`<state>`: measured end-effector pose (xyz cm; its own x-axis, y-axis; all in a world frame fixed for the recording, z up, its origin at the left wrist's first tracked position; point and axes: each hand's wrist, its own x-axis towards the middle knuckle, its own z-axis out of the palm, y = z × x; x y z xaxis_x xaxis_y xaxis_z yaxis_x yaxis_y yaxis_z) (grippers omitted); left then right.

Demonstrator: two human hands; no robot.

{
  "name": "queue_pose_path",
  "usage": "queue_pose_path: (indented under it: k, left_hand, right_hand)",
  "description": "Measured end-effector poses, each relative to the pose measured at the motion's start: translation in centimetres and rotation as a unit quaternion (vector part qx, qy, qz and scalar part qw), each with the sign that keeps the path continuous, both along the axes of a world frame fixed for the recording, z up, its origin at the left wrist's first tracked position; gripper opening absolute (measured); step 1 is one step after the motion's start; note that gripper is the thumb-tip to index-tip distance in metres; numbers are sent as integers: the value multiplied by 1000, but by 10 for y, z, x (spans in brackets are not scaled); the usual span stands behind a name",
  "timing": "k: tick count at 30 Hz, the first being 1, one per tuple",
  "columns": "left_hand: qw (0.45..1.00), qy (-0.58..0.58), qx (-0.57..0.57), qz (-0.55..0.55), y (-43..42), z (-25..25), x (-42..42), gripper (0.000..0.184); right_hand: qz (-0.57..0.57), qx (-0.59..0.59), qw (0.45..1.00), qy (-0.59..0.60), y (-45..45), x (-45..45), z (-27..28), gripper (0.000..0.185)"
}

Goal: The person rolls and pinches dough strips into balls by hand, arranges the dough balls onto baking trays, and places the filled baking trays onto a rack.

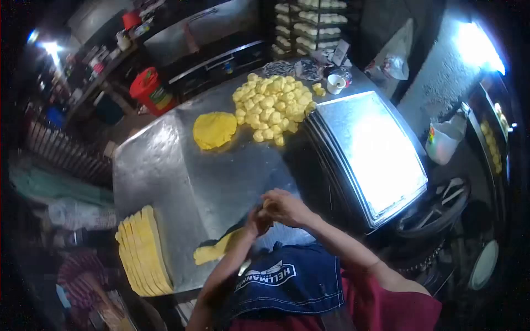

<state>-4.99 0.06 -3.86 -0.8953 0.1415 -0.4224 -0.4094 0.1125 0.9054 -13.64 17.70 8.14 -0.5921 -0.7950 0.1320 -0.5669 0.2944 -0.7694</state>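
My left hand (258, 222) and my right hand (288, 209) meet above the near side of the metal table, fingers curled together. A small bit of yellow dough (268, 203) shows between them; most of it is hidden by the fingers. Under my left forearm lies a short yellow dough strip (212, 253), partly covered by the arm. Farther back are a heap of small yellow dough pieces (271, 105) and a flattened round mass of yellow dough (215, 131). Several long dough strips (140, 252) lie side by side at the left edge.
A stack of metal trays (371, 151) fills the right side of the table (160, 160). A white cup (335, 84) stands behind it. A red bucket (149, 91) is beyond the far left edge. Another person in a striped shirt (81, 276) is at lower left.
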Motion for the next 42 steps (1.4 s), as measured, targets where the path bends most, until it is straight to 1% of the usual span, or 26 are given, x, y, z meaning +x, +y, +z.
queue_pose_path:
  k: [1, 2, 3, 5, 6, 9, 11, 12, 14, 16, 18, 19, 21, 23, 25, 26, 29, 30, 32, 34, 36, 37, 38, 39, 41, 42]
  left_hand:
    - [996, -55, 40, 50, 8, 23, -6, 31]
    - [954, 8, 254, 158, 22, 19, -7, 26]
    - [971, 62, 165, 161, 24, 12, -5, 25]
    - [972, 147, -40, 179, 28, -2, -1, 25]
    - [958, 109, 85, 253, 25, -34, -1, 26]
    - [941, 183, -246, 140, 25, 1, 10, 35]
    - [898, 109, -425, -21, 29, 22, 5, 36]
    - [898, 110, -425, -23, 28, 25, 5, 36]
    - [826, 174, -521, -125, 25, 32, -5, 35]
    - [844, 116, -511, -117, 26, 24, -24, 34]
    - [886, 51, -442, -129, 9, 18, -45, 38]
    - [910, 41, -387, -145, -6, 17, -55, 43]
    - [941, -20, -317, -114, -5, 13, -56, 60]
    - [949, -56, -298, -85, 12, 21, -46, 79]
    - [947, -73, -308, -54, 29, 34, -35, 114]
    - [963, -68, -252, -64, 28, 39, -38, 125]
    - [965, -28, -258, -40, 28, 29, -32, 117]
    - [965, -28, -258, -36, 27, 24, -31, 117]
    - [965, -16, -255, -50, 24, 14, -26, 117]
    - [972, 10, -230, -55, 18, 4, -20, 116]
    - [976, 35, -200, -73, 16, 4, -13, 116]
    - [966, 84, -240, -38, 18, 11, -7, 115]
    - [960, 113, -254, -24, 20, 18, -5, 115]
    - [952, 142, -270, -9, 21, 23, -2, 115]
    - [976, 193, -8, 96, 16, 36, 1, 129]
    - [951, 281, -87, 97, 10, 54, 3, 101]
  right_hand:
    - [-68, 5, 996, 66, -4, 1, -5, 55]
    - [-90, 19, 996, 21, -7, -3, -18, 60]
    - [-102, 22, 994, 22, -6, -2, -13, 60]
    - [-159, 93, 969, -165, -14, 5, 3, 52]
    - [-220, 52, 967, -119, -20, 16, -5, 45]
    - [-231, 92, 967, -47, -16, 22, -23, 38]
    - [-232, 108, 964, -79, -8, 15, -34, 36]
    - [-228, 122, 959, -112, -4, 13, -34, 33]
    - [-228, 152, 954, -121, 6, 11, -31, 33]
    - [-219, 178, 950, -133, 13, 7, -6, 33]
    - [-71, 130, 974, -174, 26, -4, 36, 32]
    - [-99, 47, 986, -129, 36, -19, 41, 30]
    - [-151, -94, 982, -70, 56, -65, 48, 29]
    - [-192, -188, 947, -174, 79, -141, 40, 29]
    - [-207, -234, 906, -287, 112, -211, 31, 31]
    - [-264, -196, 919, -217, 127, -240, 26, 34]
    - [-453, -75, 888, -25, 131, -265, 39, 47]
    - [-450, -75, 890, -23, 133, -275, 27, 47]
    - [-473, 181, 843, 180, 136, -284, 11, 57]
    - [-510, 139, 805, 270, 119, -264, 21, 57]
    - [-490, 63, 814, 305, 88, -212, 40, 55]
    - [-437, 25, 862, 256, 69, -181, 44, 53]
    - [-325, -2, 932, 159, 51, -153, 24, 50]
    - [-158, 54, 970, 178, 40, -117, 1, 44]
    - [44, 42, 998, 3, 10, -44, -49, 34]
    - [81, 41, 994, -61, 0, -18, -64, 31]
